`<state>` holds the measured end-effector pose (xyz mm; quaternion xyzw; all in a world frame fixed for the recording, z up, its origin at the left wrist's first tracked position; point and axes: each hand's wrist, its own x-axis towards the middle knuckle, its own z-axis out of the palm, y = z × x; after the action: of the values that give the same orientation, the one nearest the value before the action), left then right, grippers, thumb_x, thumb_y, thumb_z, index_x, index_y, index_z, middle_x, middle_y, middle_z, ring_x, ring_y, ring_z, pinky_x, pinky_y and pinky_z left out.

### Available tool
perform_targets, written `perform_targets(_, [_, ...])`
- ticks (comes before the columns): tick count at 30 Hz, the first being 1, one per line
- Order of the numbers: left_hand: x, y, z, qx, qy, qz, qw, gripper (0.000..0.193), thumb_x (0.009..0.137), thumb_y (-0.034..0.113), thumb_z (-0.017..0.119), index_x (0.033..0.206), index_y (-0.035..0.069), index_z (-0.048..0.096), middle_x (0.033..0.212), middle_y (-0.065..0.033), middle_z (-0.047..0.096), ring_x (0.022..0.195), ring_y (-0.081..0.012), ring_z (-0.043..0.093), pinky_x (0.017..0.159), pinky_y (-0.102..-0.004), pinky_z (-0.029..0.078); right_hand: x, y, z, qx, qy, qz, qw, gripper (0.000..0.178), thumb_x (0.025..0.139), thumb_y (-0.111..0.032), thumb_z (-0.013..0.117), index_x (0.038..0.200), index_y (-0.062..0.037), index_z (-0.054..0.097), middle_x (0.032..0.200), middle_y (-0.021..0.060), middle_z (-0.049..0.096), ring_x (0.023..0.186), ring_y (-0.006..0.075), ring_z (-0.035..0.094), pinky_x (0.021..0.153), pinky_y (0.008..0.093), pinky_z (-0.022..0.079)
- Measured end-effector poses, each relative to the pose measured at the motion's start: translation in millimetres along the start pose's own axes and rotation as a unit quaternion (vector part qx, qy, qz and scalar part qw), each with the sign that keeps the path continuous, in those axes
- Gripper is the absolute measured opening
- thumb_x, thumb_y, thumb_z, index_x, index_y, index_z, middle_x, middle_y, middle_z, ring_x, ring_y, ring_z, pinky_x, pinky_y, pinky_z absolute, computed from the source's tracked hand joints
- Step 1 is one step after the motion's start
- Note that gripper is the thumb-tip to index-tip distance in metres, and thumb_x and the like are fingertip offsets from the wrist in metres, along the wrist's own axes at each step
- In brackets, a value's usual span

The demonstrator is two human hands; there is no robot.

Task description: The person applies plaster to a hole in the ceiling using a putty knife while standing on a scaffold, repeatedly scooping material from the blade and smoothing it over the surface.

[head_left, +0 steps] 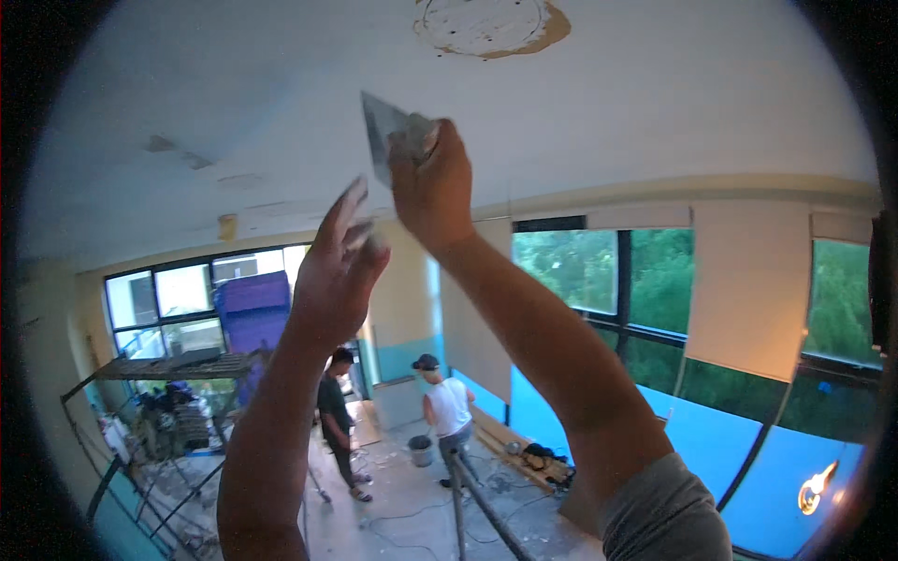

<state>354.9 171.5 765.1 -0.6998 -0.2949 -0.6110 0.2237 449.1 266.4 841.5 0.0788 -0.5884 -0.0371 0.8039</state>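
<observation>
Raised toward the ceiling, my right hand (438,192) grips a putty knife (376,129) with a wide, flat metal blade. A greyish lump, perhaps filler, shows by the fingers at the handle, and I cannot make out its edges. Below and to the left of the blade is my left hand (339,262), slightly blurred. Its fingers point up and stand apart, with nothing visible in them. The white ceiling (290,112) spreads behind both hands. A round patch (485,26) with a tan, ragged border lies at the top; neither hand appears to touch it.
Far below, a person in dark clothes (337,411) and a person in a white top (449,407) stand near a bucket (421,451). Metal scaffolding (168,366) stands at left. Poles (486,514) rise beneath me. Cables cross the floor; windows (571,266) line the right wall.
</observation>
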Motion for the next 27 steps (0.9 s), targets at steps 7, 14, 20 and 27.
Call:
perform_targets(7, [40.1,-18.4,57.2,-0.217,0.068,0.035,0.973,0.056,0.084,0.033,0.057,0.125,0.0,0.041,0.116,-0.0184,0.053,0.104,-0.0266,0.053,0.09,-0.0363,0.041,-28.0,10.0,-32.2,-0.082,-0.149,-0.116,0.979,0.038,0.074,-0.009,0.056,0.106,0.0048,0.04,0.097,0.0221,0.038,0.093,0.04,0.04,0.086,0.0476,0.033])
perform_targets(14, [81.1,-52.3,67.0,-0.158,0.025,0.008,0.987,0.034,0.075,0.027,0.065,0.096,0.0,0.06,0.083,-0.0138,0.065,0.08,-0.0251,0.063,0.076,-0.0354,0.048,-30.5,-12.6,-86.3,-0.234,-0.298,0.056,0.924,0.064,0.073,-0.015,0.068,0.125,-0.0005,0.033,0.116,0.0209,0.044,0.105,0.033,0.051,0.091,0.0411,0.042])
perform_targets(20, [132.6,-53.0,60.9,-0.188,0.105,0.002,0.976,0.045,0.075,0.037,0.067,0.101,0.002,0.06,0.083,-0.0118,0.065,0.076,-0.0218,0.063,0.074,-0.0317,0.049,-79.1,-59.6,-149.1,-0.378,-0.323,0.132,0.858,0.069,0.074,-0.02,0.069,0.131,-0.004,0.032,0.121,0.0221,0.044,0.112,0.0331,0.048,0.096,0.0424,0.039])
perform_targets(27, [210.0,-54.0,61.9,-0.219,0.169,0.044,0.96,0.05,0.077,0.046,0.06,0.102,0.003,0.06,0.087,-0.0127,0.065,0.081,-0.0271,0.063,0.076,-0.0327,0.048,-111.8,-161.9,-239.2,-0.521,-0.378,0.205,0.738,0.067,0.075,-0.022,0.07,0.129,-0.0042,0.036,0.117,0.0211,0.045,0.11,0.0331,0.046,0.094,0.0418,0.039])
